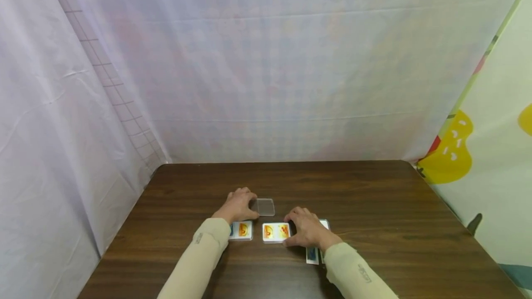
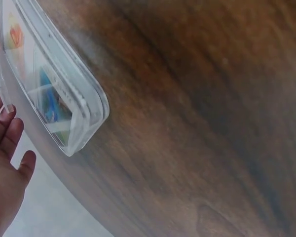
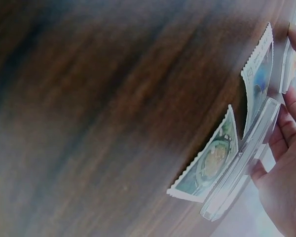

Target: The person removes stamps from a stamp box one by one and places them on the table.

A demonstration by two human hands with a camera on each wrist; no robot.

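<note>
Meanwhile, the left hand (image 1: 238, 204) lies spread against a clear plastic case (image 1: 265, 207) just beside it, the right hand (image 1: 306, 232) (fingers relaxed) resting on picture cards (image 1: 276, 232) on the table (image 1: 374, 206).

Clear case (image 1: 265, 207) behind 2 cards (image 1: 275, 232)

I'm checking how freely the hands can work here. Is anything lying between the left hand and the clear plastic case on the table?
No. The left hand already touches the clear plastic case; nothing visible lies between them.
</note>
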